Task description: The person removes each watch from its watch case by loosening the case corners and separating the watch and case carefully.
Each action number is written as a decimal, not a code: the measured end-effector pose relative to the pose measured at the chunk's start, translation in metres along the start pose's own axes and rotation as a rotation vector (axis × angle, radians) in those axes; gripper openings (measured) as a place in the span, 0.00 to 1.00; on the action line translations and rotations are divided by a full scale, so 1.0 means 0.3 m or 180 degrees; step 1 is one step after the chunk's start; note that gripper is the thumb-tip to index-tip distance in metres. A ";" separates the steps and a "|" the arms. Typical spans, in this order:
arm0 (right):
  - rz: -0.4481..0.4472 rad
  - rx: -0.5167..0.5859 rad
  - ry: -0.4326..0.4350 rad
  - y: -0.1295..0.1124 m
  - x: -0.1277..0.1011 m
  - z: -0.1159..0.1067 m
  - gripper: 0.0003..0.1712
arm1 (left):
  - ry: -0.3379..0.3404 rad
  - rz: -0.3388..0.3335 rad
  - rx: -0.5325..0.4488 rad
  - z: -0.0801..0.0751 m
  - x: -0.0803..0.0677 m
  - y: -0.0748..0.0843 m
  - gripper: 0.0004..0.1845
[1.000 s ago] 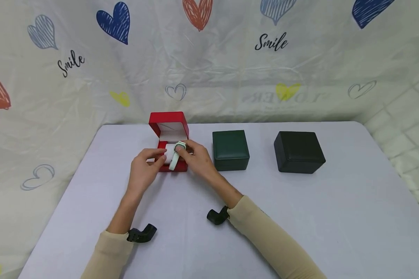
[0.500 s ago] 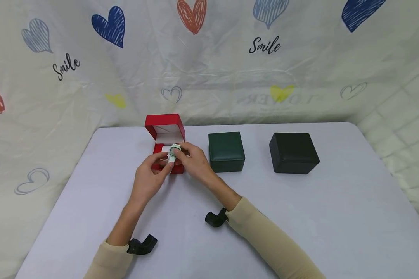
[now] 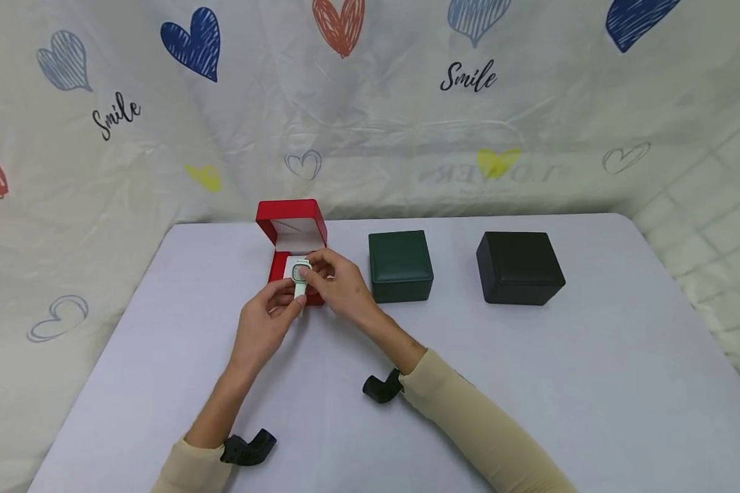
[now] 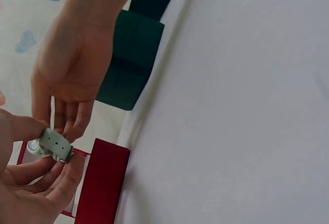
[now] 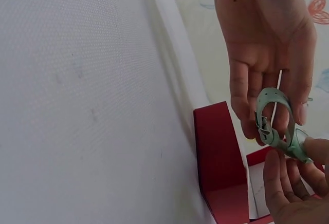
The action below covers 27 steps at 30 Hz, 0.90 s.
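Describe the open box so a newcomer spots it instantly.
On the white table, three boxes stand in a row near the far edge. The glossy red square box is the leftmost, beside the dark green box: the only one with its lid up, white inside.

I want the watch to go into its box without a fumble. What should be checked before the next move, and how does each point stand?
1. Red box lid open: ok, it stands upright behind the base.
2. White cushion seated in the box: ok, it shows beside the watch.
3. Watch held by both hands: ok, left hand pinches the strap end, right hand holds the case.
4. Strap buckled into a loop: ok, the right wrist view shows it closed.
5. Green box and black box clear of the hands: ok, both shut, off to the right.
6. Watch face undamaged: cannot tell.
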State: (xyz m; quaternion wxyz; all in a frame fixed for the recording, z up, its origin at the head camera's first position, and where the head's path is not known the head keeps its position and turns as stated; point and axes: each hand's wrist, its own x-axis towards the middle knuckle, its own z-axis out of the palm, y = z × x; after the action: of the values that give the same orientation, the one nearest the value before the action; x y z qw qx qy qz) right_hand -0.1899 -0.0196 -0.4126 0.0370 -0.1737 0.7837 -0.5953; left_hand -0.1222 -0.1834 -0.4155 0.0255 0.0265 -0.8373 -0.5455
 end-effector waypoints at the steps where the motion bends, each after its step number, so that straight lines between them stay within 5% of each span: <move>1: 0.0001 -0.0027 -0.0002 0.000 -0.002 0.000 0.14 | 0.0015 -0.0017 -0.0019 0.001 -0.003 -0.001 0.23; 17: 0.0011 -0.0121 -0.0208 0.012 -0.020 0.005 0.18 | 0.0160 -0.0253 -0.0218 -0.003 -0.034 -0.025 0.25; 27: -0.0127 0.0269 -0.0301 0.029 -0.026 0.034 0.18 | 0.0242 -0.0236 -0.0248 -0.004 -0.058 -0.041 0.23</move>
State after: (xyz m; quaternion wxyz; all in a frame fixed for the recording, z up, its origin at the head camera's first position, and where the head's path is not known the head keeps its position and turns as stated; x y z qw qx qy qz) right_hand -0.1818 -0.0246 -0.4249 0.0694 -0.2155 0.7516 -0.6196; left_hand -0.1046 -0.1882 -0.4264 0.0381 0.0772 -0.8123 -0.5768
